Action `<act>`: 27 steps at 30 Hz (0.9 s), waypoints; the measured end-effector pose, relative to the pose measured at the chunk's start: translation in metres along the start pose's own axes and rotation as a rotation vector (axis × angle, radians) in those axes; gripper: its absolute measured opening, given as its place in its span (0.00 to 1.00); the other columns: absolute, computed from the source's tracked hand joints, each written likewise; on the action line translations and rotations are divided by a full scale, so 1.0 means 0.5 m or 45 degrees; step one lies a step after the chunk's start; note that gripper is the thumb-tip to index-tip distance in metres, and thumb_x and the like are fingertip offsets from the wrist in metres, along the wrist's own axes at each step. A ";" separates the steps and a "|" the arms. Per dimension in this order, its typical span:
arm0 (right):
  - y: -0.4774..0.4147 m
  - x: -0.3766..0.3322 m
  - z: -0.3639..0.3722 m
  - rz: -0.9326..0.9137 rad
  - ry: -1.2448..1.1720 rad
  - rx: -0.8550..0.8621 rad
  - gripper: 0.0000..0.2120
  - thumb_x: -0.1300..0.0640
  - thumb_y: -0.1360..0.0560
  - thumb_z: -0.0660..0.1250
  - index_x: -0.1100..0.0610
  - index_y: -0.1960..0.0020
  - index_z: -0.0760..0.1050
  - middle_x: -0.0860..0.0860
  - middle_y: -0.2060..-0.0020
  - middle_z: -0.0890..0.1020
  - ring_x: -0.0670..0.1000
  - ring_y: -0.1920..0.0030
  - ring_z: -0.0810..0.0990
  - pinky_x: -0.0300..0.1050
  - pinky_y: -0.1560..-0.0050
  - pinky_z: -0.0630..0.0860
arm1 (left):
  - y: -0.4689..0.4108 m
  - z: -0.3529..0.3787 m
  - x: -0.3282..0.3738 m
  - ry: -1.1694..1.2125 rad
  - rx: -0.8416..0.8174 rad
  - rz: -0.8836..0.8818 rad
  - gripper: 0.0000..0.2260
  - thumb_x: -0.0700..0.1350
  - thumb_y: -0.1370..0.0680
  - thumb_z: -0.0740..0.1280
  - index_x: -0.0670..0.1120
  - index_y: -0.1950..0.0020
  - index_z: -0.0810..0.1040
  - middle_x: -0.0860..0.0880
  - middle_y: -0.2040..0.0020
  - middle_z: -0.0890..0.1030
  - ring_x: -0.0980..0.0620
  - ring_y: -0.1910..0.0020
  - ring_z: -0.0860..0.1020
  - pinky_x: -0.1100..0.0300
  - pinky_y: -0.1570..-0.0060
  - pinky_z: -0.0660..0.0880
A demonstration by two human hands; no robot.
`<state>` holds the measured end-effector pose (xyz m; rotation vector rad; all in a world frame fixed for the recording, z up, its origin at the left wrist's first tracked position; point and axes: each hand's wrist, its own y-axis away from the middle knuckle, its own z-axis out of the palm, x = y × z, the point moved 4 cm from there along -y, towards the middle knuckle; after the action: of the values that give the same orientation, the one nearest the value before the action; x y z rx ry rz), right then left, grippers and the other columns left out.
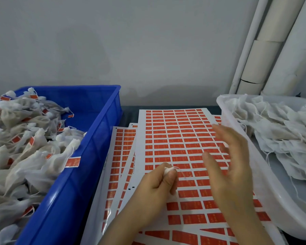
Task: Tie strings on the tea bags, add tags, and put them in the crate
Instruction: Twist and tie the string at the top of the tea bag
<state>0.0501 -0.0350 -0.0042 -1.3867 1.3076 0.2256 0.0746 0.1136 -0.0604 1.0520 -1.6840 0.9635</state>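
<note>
My left hand (pixel 159 183) is curled into a fist around a white tea bag (pixel 167 171); only the bag's gathered top and a short string (pixel 179 171) stick out. My right hand (pixel 228 161) hovers just right of it, blurred, fingers straight and spread, holding nothing. Both hands are above sheets of red tag stickers (pixel 175 138) spread on the table. The blue crate (pixel 99 138) at the left holds a heap of tied tea bags with red tags (pixel 34 144).
A white plastic tub (pixel 237 138) at the right holds a pile of untied white tea bags (pixel 281 128). Grey wall stands behind. White pipes (pixel 265 50) run up the back right corner.
</note>
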 end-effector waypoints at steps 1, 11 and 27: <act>0.006 -0.011 0.012 -0.129 0.065 -0.109 0.19 0.43 0.25 0.59 0.30 0.36 0.60 0.26 0.37 0.64 0.35 0.34 0.64 0.43 0.35 0.63 | 0.000 0.001 -0.002 -0.026 -0.011 -0.005 0.21 0.68 0.30 0.50 0.54 0.61 0.73 0.59 0.63 0.78 0.62 0.60 0.77 0.71 0.61 0.72; 0.016 0.025 0.067 0.112 0.060 -0.674 0.10 0.47 0.29 0.67 0.32 0.51 0.72 0.34 0.58 0.77 0.31 0.53 0.73 0.22 0.57 0.71 | -0.001 0.006 0.004 0.024 -0.067 0.021 0.12 0.61 0.25 0.53 0.62 0.48 0.73 0.64 0.51 0.79 0.64 0.48 0.76 0.77 0.52 0.71; 0.025 0.014 0.062 -0.459 0.481 -0.454 0.07 0.59 0.33 0.66 0.57 0.58 0.82 0.50 0.63 0.80 0.44 0.65 0.79 0.29 0.61 0.75 | -0.014 -0.007 -0.004 -0.267 0.132 -0.025 0.13 0.67 0.33 0.57 0.62 0.58 0.74 0.69 0.59 0.78 0.70 0.57 0.75 0.77 0.68 0.71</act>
<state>0.0597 -0.0110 -0.0267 -2.0149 1.3307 -0.0580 0.0828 0.1150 -0.0604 1.2733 -1.8045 0.9633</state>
